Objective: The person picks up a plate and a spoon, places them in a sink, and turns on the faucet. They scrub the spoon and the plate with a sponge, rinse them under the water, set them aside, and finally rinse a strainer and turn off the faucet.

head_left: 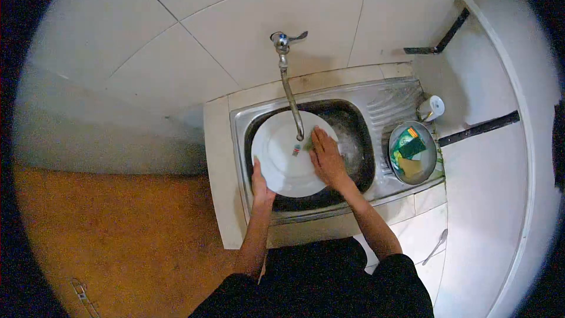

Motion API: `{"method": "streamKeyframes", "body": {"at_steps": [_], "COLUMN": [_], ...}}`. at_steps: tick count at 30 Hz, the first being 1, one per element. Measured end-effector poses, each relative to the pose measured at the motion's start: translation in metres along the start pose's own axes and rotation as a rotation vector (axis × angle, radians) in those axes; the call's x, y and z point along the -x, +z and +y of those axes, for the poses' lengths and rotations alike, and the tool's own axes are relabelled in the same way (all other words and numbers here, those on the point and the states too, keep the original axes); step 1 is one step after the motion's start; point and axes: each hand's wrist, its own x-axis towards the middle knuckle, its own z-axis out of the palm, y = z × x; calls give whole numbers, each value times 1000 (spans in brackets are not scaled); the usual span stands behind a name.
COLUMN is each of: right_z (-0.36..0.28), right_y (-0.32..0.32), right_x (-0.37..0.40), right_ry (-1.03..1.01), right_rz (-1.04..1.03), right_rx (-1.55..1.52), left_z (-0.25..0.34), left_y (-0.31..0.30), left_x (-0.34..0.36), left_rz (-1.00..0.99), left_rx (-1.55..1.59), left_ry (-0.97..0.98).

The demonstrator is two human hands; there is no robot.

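Observation:
A large white plate [282, 168] with a small coloured label is held over the dark basin of the steel sink [239, 153]. Gripping the plate's lower left rim is my left hand [261, 182], its thumb on the upper face. My right hand [326, 158] lies on the plate's right side, fingers pointing up and pressed together. Something greenish shows beside its fingertips, mostly hidden under them. Above the plate hangs the spout of the tap [291, 97].
On the drainboard at the right stands a round metal bowl [436, 156] holding a green scouring pad, a yellowish sponge and a wrapper. A white cup [434, 108] is behind it. A spoon [436, 245] lies on the white tiles at lower right.

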Motion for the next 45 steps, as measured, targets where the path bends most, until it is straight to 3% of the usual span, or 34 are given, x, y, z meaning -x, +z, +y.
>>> {"method": "streamKeyframes", "body": {"at_steps": [2,4,8,9,11,12,13,15,16,19,21,23,25,28,29,31,37,39,41,43,45], "right_z": [-2,2,28,23,22,44,82,68,69,64,38,52,29,51,46,37,37,49,80,106,84], "right_y": [0,0,-7,-33,-73,-86,-73,-128,-135,-129,-84,-17,11,107,115,127,163,181,192,179,124], "right_x": [23,52,104,103,97,95,110,95,91,77,56,47,25,7,-2,-24,-62,-58,-47,-27,-1], "right_ry": [6,3,232,117,376,222,560,480,476,400,313,261,485,580,570,913,1007,1005,1000,795,727], "right_rz": [-2,8,116,234,385,429,461,445,446,721,589,522,410,391,386,243,130,62,4,-133,-67], "right_rx": [27,-161,-415,-150,-360,77,-138,159,156,373,92,57,-432,-338,-347,-887,-953,-965,-969,-1824,-1782], "left_z": [5,5,8,2,0,-1,-4,-8,-5,-1,5,17,30,45,50,58,78,87,88,80,68], "left_y": [4,-3,29,17,25,28,25,14,18,23,11,22,28,30,31,30,32,43,25,8,-4], "left_x": [2,-6,6,-3,1,2,-1,-10,-6,1,-2,8,21,35,40,49,67,68,52,32,14], "left_rz": [-28,12,3,-35,-23,-1,-8,12,12,53,-3,29,69,146,162,183,217,378,295,207,76], "left_rx": [7,15,-95,-86,-97,-103,-103,-127,-127,-61,-44,-81,-119,-146,-170,-193,-355,-434,-349,-263,-164], "left_ry": [-12,-18,21,21,8,10,3,40,45,37,102,124,149,195,216,251,362,289,282,269,116]}}
